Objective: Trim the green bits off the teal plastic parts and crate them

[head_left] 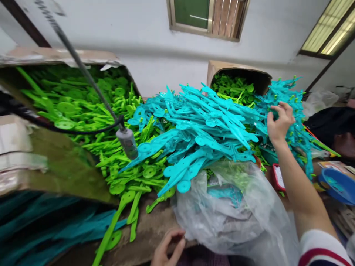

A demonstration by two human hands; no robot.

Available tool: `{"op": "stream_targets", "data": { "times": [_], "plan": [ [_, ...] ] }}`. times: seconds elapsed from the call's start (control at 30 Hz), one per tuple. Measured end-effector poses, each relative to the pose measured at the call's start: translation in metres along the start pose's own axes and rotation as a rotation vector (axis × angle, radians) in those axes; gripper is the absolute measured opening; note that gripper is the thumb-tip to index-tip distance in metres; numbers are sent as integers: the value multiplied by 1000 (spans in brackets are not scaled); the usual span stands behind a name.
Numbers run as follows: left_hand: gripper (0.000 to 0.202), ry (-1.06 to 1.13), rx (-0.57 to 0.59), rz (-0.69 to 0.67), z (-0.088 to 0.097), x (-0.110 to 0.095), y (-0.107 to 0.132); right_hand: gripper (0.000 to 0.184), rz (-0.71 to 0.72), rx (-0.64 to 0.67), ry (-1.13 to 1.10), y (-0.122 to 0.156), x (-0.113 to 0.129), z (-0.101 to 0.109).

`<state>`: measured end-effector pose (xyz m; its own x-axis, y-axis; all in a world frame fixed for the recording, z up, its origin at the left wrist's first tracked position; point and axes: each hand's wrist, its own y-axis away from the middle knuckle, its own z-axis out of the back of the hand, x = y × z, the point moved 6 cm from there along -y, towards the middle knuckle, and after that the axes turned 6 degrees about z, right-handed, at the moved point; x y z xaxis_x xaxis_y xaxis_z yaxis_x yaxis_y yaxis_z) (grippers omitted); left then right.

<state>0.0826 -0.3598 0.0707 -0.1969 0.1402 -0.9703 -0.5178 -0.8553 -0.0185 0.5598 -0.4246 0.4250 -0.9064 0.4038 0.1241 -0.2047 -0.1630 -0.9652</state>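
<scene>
My right hand reaches out over the right-hand heap of turquoise plastic parts. Its fingers are curved and stand apart from the thumb, with nothing visible between them. Low in the view, my left hand is near the edge of a clear plastic bag. Thumb and fingers there are bent with a gap between them, and no object shows in it. A large pile of long, flat turquoise parts lies in the middle, partly over bright green plastic parts.
A large cardboard box spills green parts at left; a smaller box stands behind. A grey cylindrical tool hangs from above with a black cable. At right are a blue basin and a red-edged tray. More turquoise parts lie lower left.
</scene>
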Motion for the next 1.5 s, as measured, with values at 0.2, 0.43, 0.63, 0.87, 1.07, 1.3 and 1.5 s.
{"op": "stream_targets", "data": {
  "times": [0.2, 0.43, 0.63, 0.87, 1.07, 1.3, 1.5],
  "plan": [
    [40, 70, -52, 74, 16, 25, 6, 17, -129, -18, -505, 170, 104, 100],
    [39, 162, -3, 101, 11, 22, 12, 21, -591, 315, -963, 280, 194, 69],
    [34, 159, 64, 97, 6, 22, 23, 21, -702, 261, -1224, 239, 252, 50],
    [27, 125, 110, 62, 8, 20, 33, 27, -618, 404, -1399, 232, 301, 34],
    [27, 78, 91, 89, 14, 37, 39, 25, -371, 479, -1086, 231, 248, 38],
    [23, 61, 158, 0, 7, 18, 43, 41, -94, 443, -476, 167, 203, 0],
    [22, 35, 84, 96, 30, 35, 57, 55, 0, 568, -192, 173, 172, -44]
  ]
}}
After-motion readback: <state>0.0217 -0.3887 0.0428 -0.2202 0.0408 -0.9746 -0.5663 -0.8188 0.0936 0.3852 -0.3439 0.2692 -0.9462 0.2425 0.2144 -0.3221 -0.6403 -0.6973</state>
